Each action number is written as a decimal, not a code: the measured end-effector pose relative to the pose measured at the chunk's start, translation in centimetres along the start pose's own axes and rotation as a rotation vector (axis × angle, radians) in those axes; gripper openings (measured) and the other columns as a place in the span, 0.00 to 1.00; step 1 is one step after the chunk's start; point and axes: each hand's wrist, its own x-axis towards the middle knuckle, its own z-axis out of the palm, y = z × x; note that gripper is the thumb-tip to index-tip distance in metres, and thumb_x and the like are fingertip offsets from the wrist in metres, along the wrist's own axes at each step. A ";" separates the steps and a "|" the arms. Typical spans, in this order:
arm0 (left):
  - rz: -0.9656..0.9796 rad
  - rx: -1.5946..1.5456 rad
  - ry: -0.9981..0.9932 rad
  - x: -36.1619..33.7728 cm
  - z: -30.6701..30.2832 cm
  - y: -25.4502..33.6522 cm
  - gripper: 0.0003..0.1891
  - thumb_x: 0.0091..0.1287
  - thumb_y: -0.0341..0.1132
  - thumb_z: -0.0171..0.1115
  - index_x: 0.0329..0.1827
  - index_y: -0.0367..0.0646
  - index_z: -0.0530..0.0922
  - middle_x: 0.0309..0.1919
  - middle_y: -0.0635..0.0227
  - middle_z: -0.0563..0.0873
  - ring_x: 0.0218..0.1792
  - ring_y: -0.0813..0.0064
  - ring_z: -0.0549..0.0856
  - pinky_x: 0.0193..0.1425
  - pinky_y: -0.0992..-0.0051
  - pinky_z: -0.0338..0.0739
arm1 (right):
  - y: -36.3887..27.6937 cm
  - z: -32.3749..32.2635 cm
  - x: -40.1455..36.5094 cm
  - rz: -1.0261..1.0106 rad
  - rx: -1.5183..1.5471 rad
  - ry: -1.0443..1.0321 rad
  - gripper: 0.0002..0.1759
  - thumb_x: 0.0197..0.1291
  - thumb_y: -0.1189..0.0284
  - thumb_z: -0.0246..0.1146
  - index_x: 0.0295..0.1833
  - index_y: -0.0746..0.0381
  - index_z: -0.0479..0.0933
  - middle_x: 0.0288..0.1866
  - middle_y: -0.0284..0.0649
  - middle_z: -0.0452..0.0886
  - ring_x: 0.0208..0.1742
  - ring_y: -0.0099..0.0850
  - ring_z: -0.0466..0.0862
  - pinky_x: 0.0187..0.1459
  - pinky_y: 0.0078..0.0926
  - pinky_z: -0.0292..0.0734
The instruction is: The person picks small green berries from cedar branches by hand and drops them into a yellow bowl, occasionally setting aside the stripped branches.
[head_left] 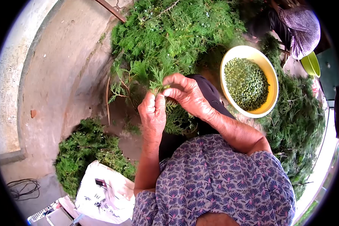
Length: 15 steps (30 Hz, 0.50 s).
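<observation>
My left hand [153, 109] is closed, pinching a green evergreen sprig [157, 80] between thumb and fingers. My right hand [186, 94] meets it, thumb and forefinger pressed together beside the sprig's stem. A tiny yellow-green bit shows at those right fingertips, too small to make out. Right of my hands stands a yellow basin [269, 105] holding many small round green cones or berries [246, 83]. Beyond my hands lies a big heap of evergreen branches [169, 41], some bearing small pale fruit.
A smaller branch pile [83, 154] lies at lower left beside a white sack [101, 196] with a small dark device [101, 183] on it. More branches [297, 124] cover the right side. Another person [299, 30] sits at upper right near a green basin [311, 64]. Cable [23, 188] lies coiled at left.
</observation>
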 end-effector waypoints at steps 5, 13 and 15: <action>-0.388 -0.518 0.095 -0.1 0.1 0.5 0.04 0.66 0.29 0.54 0.36 0.39 0.77 0.23 0.77 0.76 0.19 0.91 0.67 0.20 0.86 0.58 | -0.5 0.4 -0.1 0.170 0.251 0.019 0.07 0.58 0.77 0.61 0.43 0.64 0.74 0.27 0.30 0.76 0.24 0.17 0.75 0.26 0.14 0.72; -0.482 -0.897 0.218 0.6 -1.9 -0.9 0.05 0.64 0.30 0.59 0.33 0.37 0.76 0.23 0.68 0.78 0.19 0.75 0.75 0.22 0.79 0.69 | -4.8 -6.7 -1.5 0.223 -0.005 0.316 0.10 0.63 0.75 0.55 0.49 0.64 0.74 0.28 0.35 0.77 0.27 0.23 0.78 0.31 0.18 0.76; -0.498 -0.966 0.239 0.7 -2.3 -1.3 0.06 0.64 0.31 0.59 0.32 0.37 0.76 0.21 0.67 0.77 0.18 0.74 0.73 0.24 0.77 0.70 | -5.2 -11.1 -2.7 0.215 -0.232 0.484 0.14 0.64 0.74 0.52 0.53 0.66 0.72 0.34 0.40 0.79 0.29 0.24 0.80 0.36 0.21 0.80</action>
